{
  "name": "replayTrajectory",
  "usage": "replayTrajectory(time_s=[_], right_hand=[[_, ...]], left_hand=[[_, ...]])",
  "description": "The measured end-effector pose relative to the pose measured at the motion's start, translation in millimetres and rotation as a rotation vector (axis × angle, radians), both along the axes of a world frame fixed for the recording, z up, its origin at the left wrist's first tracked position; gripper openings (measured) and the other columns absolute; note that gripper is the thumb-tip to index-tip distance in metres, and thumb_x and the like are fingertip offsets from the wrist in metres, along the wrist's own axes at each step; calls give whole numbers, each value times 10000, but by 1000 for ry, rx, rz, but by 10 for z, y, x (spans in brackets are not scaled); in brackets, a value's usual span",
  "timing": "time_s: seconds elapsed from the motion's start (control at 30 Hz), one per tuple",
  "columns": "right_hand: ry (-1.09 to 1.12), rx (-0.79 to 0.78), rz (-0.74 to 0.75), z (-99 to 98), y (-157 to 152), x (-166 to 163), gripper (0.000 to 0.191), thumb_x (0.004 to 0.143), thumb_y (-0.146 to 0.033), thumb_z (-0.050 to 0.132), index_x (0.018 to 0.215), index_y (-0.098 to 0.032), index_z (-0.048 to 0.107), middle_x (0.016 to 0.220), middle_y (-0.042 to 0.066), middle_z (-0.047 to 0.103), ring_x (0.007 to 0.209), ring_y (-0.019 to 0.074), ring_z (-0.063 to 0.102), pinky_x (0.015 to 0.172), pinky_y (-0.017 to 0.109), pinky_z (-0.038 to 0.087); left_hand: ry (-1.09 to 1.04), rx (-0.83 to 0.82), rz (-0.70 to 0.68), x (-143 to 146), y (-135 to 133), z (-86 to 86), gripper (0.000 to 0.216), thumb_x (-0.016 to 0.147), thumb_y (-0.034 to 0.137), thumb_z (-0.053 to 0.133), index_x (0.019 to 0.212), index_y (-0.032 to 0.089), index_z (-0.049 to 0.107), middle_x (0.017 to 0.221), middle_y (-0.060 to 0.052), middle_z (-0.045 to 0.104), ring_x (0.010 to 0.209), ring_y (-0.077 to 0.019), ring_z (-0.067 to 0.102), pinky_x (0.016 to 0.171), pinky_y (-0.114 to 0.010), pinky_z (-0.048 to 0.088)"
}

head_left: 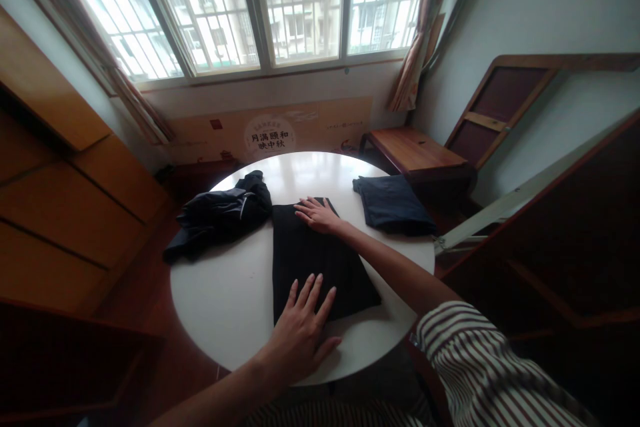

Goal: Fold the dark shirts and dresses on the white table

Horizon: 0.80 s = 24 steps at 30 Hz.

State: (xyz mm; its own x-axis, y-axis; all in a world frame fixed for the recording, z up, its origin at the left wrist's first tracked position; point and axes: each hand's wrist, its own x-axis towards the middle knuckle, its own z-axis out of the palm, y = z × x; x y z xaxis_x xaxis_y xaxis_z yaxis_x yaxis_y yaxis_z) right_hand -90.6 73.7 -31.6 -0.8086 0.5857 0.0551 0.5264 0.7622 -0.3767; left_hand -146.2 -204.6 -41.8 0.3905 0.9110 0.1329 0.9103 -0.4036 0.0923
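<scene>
A folded black garment [320, 257], its exact kind not clear, lies flat on the round white table [220, 307]. My left hand [303, 320] rests at the garment's near edge with its fingers spread over the cloth. Near the far edge, my right hand [320, 215] presses flat on the same cloth, fingers stretched out. Neither hand grips anything. To the left is a crumpled dark garment [220, 210] with a thin pale stripe, partly hanging past the table's rim. A neatly folded dark navy garment [393, 205] sits at the right side of the table.
Behind the table stands a low wooden stool or side table [417, 149]. A wooden cabinet [75, 213] is on the left, and a long printed box or panel [310, 127] is under the barred window [300, 7]. A dark wooden panel [555, 247] leans at the right.
</scene>
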Motion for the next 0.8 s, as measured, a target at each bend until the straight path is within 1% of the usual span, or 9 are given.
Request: replayTrajectory(time_s=[0.13, 0.23, 0.33, 0.4, 0.53, 0.6, 0.67, 0.73, 0.8], right_hand=[[128, 119, -8, 117, -193, 273, 511, 1022, -440, 349, 1496, -256, 389, 1585, 89, 298, 1477, 286, 204, 1160, 592, 117], [111, 107, 113, 1, -509, 664, 520, 984, -489, 432, 1477, -326, 413, 1586, 55, 302, 1481, 300, 186, 1164, 597, 106], [177, -12, -13, -167, -701, 1032, 559, 949, -464, 503, 1474, -290, 423, 1583, 93, 304, 1470, 305, 225, 1174, 558, 181], [329, -133, -226, -203, -706, 1191, 603, 914, -426, 567, 1460, -208, 434, 1526, 161, 387, 1403, 306, 370, 1134, 497, 329], [527, -638, -544, -53, -540, 1250, 672, 784, -409, 749, 1332, -109, 501, 1182, 200, 642, 925, 242, 688, 770, 340, 588], [514, -840, -572, 62, -442, 1184, 612, 693, -399, 836, 1164, -93, 592, 929, 135, 694, 724, 177, 674, 610, 253, 566], [424, -936, -566, 154, -362, 1094, 476, 603, -390, 895, 892, -103, 648, 646, 37, 626, 560, 118, 589, 477, 193, 486], [331, -961, -546, 209, -309, 1013, 419, 558, -388, 915, 670, -132, 603, 485, -34, 498, 458, 78, 486, 396, 171, 390], [295, -971, -512, 231, -292, 964, 421, 547, -377, 917, 597, -143, 571, 469, -38, 490, 443, 70, 468, 386, 172, 363]], left_hand=[[-22, -35, -73, -109, -13, 103, 621, 987, 426, 436, 1540, 203, 262, 1574, -159, 293, 1453, -325, 261, 1125, -590, 288], [-33, -25, -101, -177, -110, 135, 684, 963, 401, 490, 1553, 190, 213, 1583, -150, 276, 1460, -331, 237, 1135, -604, 263], [-130, -37, -125, -259, -195, 156, 613, 967, 326, 486, 1532, 215, 275, 1557, -134, 344, 1433, -291, 316, 1141, -555, 299], [-311, 2, -9, -383, -148, 177, 444, 995, 258, 410, 1438, 239, 431, 1449, -114, 491, 1343, -238, 450, 1112, -488, 374], [-746, 64, 501, -798, 282, 205, 352, 971, 347, 466, 1276, 185, 533, 1180, -135, 613, 990, -226, 646, 870, -417, 538], [-961, -144, 672, -988, 572, 209, 552, 895, 438, 600, 1347, 155, 455, 1046, -121, 647, 820, -203, 666, 721, -343, 553], [-1121, -346, 765, -1101, 819, 214, 773, 811, 465, 717, 1405, 117, 369, 888, -83, 660, 707, -173, 654, 630, -272, 523], [-1181, -420, 808, -1136, 975, 220, 922, 727, 432, 813, 1425, 86, 322, 808, -59, 651, 653, -160, 637, 591, -245, 497], [-1201, -418, 776, -1125, 1031, 224, 993, 673, 398, 860, 1437, 102, 299, 834, -64, 654, 649, -161, 636, 584, -246, 497]])
